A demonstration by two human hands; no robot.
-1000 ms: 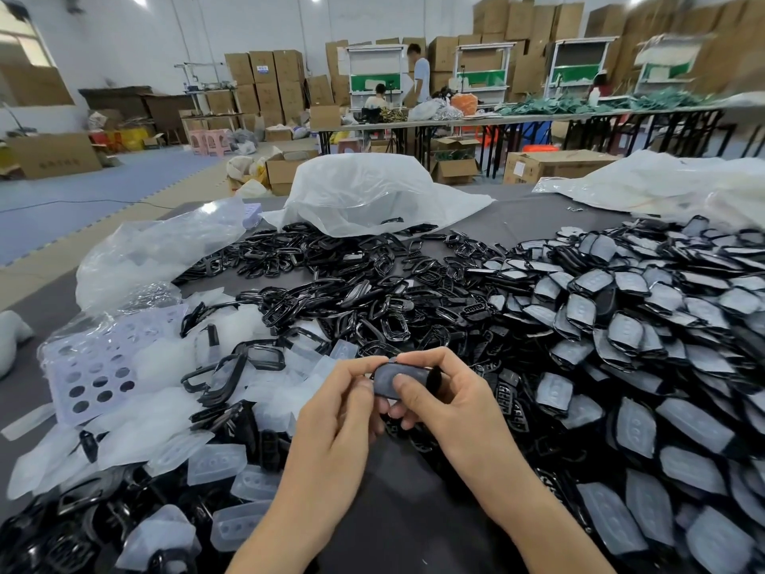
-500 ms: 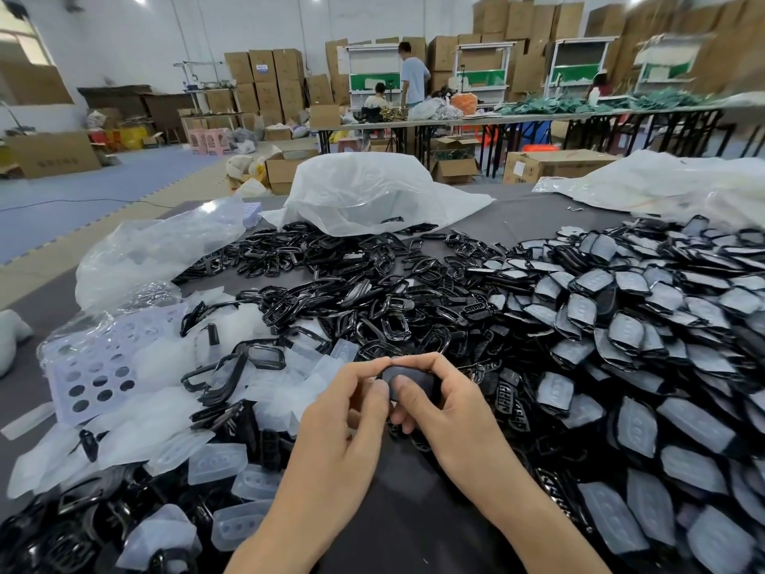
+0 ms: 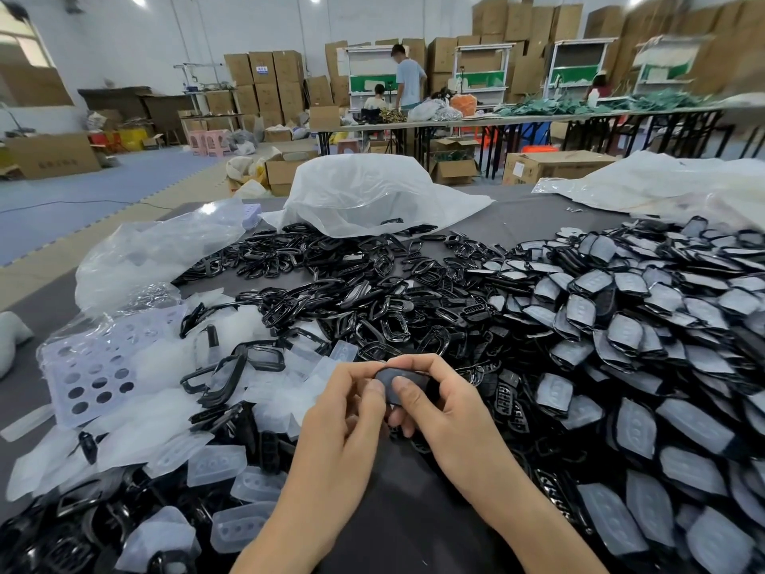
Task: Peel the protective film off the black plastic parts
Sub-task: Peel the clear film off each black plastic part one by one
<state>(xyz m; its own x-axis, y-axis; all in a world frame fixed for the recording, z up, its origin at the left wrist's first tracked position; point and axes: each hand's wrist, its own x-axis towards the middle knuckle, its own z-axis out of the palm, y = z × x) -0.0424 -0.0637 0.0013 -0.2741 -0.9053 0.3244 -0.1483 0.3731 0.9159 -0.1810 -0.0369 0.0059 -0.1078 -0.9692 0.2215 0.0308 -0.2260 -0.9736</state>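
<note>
The black plastic part [image 3: 416, 380] is held just above the surface [image 3: 414, 515] between both hands, its long axis running roughly left to right. The left hand [image 3: 343, 420] pinches the left end in a closed grip, and the right hand [image 3: 455, 412] curls round the other end, its thumb pressing on the face. That face points up toward the camera. The left thumb is nearest the part's left edge, so the peel likely starts there and runs rightward. Whether a film corner is lifted is hard to tell.
</note>
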